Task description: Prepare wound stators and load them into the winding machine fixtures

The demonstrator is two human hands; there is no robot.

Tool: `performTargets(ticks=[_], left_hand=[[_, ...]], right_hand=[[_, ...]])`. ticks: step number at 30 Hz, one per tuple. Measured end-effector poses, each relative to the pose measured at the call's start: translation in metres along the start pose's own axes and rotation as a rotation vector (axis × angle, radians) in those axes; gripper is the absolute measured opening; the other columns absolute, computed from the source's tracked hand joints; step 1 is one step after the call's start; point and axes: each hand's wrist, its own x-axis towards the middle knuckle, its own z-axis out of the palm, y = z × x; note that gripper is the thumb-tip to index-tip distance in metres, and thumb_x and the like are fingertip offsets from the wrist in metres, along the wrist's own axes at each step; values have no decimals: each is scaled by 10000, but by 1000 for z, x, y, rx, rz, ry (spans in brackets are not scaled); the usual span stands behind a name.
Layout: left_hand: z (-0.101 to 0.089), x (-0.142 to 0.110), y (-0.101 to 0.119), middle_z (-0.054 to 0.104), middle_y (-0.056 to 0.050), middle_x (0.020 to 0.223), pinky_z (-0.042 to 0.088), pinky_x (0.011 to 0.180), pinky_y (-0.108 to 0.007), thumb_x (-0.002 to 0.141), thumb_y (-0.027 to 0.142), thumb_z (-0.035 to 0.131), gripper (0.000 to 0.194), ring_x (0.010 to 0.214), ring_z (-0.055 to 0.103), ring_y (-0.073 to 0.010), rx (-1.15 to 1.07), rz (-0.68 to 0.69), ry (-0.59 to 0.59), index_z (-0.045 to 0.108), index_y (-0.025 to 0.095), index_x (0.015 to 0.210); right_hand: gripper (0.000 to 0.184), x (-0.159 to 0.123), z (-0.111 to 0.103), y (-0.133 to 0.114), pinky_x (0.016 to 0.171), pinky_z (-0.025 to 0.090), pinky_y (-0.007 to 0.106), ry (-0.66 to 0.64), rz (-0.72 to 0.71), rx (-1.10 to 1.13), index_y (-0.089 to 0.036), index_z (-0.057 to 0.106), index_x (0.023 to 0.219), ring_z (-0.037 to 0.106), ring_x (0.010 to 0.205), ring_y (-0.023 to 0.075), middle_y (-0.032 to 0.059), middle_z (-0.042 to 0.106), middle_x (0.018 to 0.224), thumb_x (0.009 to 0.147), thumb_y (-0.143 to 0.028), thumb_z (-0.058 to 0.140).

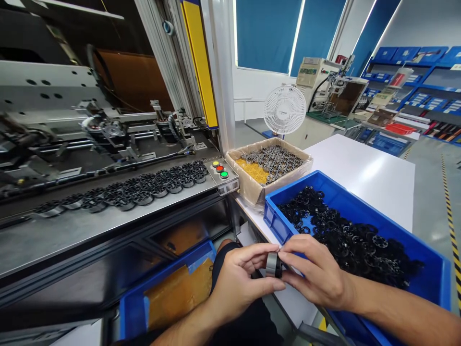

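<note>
Low in the middle of the view, both my hands meet over my lap. My left hand (237, 278) and my right hand (317, 274) pinch the same small round part (273, 264), a dark wheel with a grey metal ring around it. Fingers of both hands are closed on it. Just right of my hands stands a blue bin (428, 274) filled with several black plastic wheels (345, 235). Behind it sits a cardboard box (252, 190) holding several grey metal rings (273, 163) stacked in rows.
A machine on the left has a metal ledge (72, 230) carrying two rows of assembled wheels (137, 190), with coloured buttons (219, 169) at its right end. A blue bin with a yellow bag (176, 293) sits by my knee. White table (363, 173), fan (284, 109) and shelving lie beyond.
</note>
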Motion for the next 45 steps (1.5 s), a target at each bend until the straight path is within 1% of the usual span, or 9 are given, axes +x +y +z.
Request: performTargets(ticks=[11, 22, 27, 30, 34, 36, 39, 42, 45], left_hand=[[-1, 2, 2, 816, -26, 831, 635, 721, -193, 450, -43, 910, 580, 779, 791, -198, -87, -97, -12, 812, 209, 963], [-3, 4, 5, 818, -45, 846, 627, 707, -209, 430, 24, 939, 550, 741, 784, -204, -4, -165, 33, 825, 235, 925], [-5, 2, 1, 813, -101, 925, 649, 786, -342, 452, 220, 980, 585, 873, 776, -301, 149, -191, 15, 808, 178, 1009], [-2, -2, -1, 796, -119, 1035, 635, 861, -371, 621, 366, 915, 581, 952, 760, -300, 233, -148, -9, 766, 178, 1150], [-5, -3, -1, 672, -121, 1340, 597, 942, -341, 860, 410, 714, 473, 1118, 701, -273, 388, 1, -3, 688, 236, 1300], [-12, 1, -2, 668, -125, 1332, 593, 931, -320, 876, 415, 693, 438, 1121, 692, -270, 486, 32, 26, 706, 229, 1273], [-24, 8, -4, 745, -125, 1130, 601, 851, -316, 908, 452, 644, 442, 940, 728, -236, 499, -40, 42, 701, 196, 1263], [-28, 12, -6, 740, -102, 1042, 581, 772, -287, 896, 458, 659, 459, 790, 691, -176, 458, -36, 43, 686, 191, 1268], [-23, 8, -6, 705, -67, 984, 516, 629, -215, 776, 377, 800, 402, 700, 609, -122, 576, 91, 46, 752, 205, 1135]], right_hand=[[293, -3, -3, 3, 778, 604, 337, -22, -81, -115, -97, 611, 1199, 656, 937, 201, 124, 693, 965, 917, -175, 632], [224, 2, -4, 3, 795, 610, 354, -19, -87, -92, -71, 622, 1108, 646, 888, 205, 142, 689, 930, 975, -242, 565], [223, 0, 0, -1, 796, 607, 361, -7, -90, -121, -62, 633, 1079, 645, 885, 208, 144, 693, 943, 972, -249, 574], [256, 0, 1, 1, 827, 599, 366, -5, -86, -87, -70, 633, 1104, 647, 927, 208, 148, 693, 995, 959, -281, 612], [513, -9, -13, 49, 875, 582, 359, -60, 294, -113, -153, 631, 1191, 636, 1019, 194, 107, 670, 1102, 902, -576, 640], [427, -24, -21, 90, 914, 565, 409, -79, 512, -247, -119, 609, 1243, 623, 1080, 216, 139, 653, 1143, 979, -453, 573], [249, -61, -22, 143, 923, 557, 458, -219, 678, -358, -107, 653, 1123, 648, 1035, 223, 118, 667, 1089, 993, -303, 568], [241, -96, -6, 164, 889, 577, 410, -429, 751, -394, -158, 647, 1142, 662, 1008, 193, 74, 668, 1151, 968, -323, 624], [257, -114, 8, 162, 877, 580, 398, -569, 783, -432, -162, 643, 1157, 664, 994, 186, 71, 669, 1151, 972, -340, 619]])
